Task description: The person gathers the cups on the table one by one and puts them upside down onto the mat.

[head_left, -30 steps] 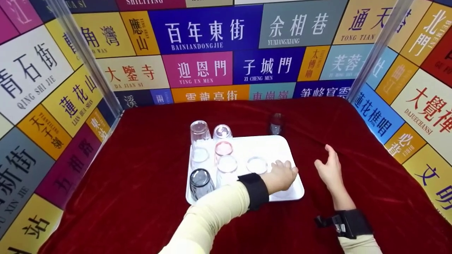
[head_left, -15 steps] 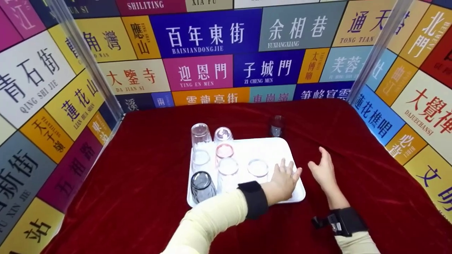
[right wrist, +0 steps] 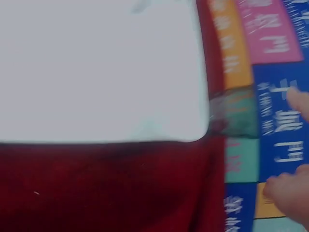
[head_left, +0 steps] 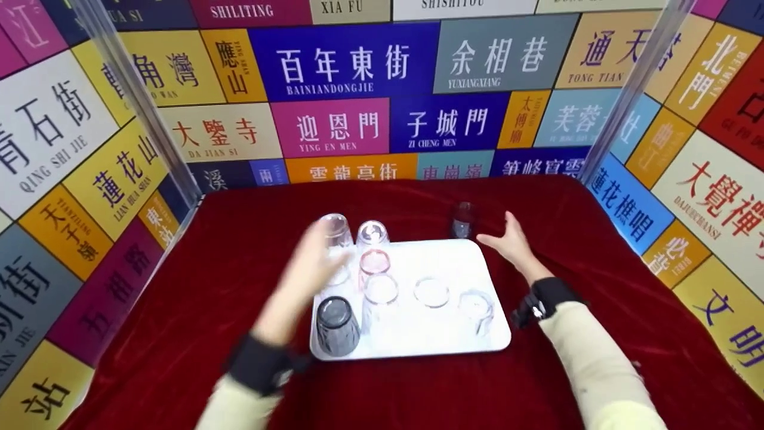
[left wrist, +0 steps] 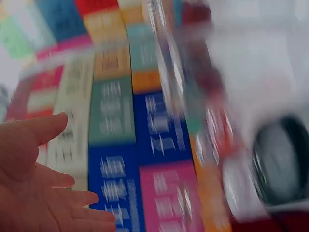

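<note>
My left hand [head_left: 310, 257], blurred, hovers over the left side of the white tray [head_left: 459, 260], fingers extended; in the left wrist view its palm [left wrist: 43, 188] holds nothing. It overlaps a tall clear glass [head_left: 338, 227] at the back left corner. My right hand [head_left: 510, 245] reaches past the tray's back right corner, thumb and fingers spread apart. Just left of its thumb a dark-tinted glass [head_left: 462, 221] stands on the red cloth behind the tray. On the tray stand a smoky grey glass [head_left: 338, 328], a pink-tinted glass [head_left: 375, 263] and several clear glasses [head_left: 431, 294].
A wine-red velvet cloth [head_left: 239, 298] covers the table on all sides of the tray. Panels with coloured Chinese place-name signs [head_left: 334, 125] wall in the back and both sides. Clear upright posts [head_left: 632, 95] mark the back corners.
My left hand has left a clear glass at the tray's front right and swung left across the tray. My right hand has moved forward and left toward the dark glass.
</note>
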Motion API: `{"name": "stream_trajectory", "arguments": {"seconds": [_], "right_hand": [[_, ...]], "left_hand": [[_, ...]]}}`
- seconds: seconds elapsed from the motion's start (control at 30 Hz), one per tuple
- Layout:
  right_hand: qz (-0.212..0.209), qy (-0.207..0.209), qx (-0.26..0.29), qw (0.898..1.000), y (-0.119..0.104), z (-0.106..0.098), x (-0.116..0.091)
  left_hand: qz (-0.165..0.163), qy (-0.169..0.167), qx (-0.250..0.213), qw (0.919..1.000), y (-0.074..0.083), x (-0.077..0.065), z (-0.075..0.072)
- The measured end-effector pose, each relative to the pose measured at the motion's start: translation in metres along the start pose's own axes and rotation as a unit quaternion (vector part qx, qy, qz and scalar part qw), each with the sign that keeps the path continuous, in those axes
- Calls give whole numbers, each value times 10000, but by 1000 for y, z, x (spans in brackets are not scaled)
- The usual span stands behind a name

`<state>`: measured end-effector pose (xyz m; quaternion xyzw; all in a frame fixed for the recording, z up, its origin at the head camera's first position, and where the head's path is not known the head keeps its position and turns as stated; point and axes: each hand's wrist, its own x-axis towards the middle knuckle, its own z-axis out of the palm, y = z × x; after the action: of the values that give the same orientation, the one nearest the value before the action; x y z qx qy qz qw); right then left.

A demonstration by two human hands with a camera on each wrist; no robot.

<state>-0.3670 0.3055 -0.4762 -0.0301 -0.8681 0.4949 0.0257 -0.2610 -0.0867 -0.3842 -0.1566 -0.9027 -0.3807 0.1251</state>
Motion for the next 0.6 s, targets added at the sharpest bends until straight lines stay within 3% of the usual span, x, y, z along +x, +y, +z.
{"name": "stream_trajectory", "arguments": {"seconds": [0.07, 0.17, 0.3, 0.43, 0.6], "right_hand": [[135, -159, 381, 9991, 5, 5, 14], [422, -300, 862, 9949, 16, 12, 28], [445, -496, 494, 9966, 25, 25, 44], [254, -408, 219, 9986, 24, 36, 59], [94, -156, 340, 9993, 10, 48, 69]], "left_hand": [[-458, 120, 9, 9989, -29, -18, -22], [-841, 17, 312, 9960, -63, -53, -43], [-1293, -181, 809, 9881, -98, -101, -66], [-1979, -383, 873, 9756, -119, -137, -85], [-2605, -619, 785, 9603, -131, -170, -92]]}}
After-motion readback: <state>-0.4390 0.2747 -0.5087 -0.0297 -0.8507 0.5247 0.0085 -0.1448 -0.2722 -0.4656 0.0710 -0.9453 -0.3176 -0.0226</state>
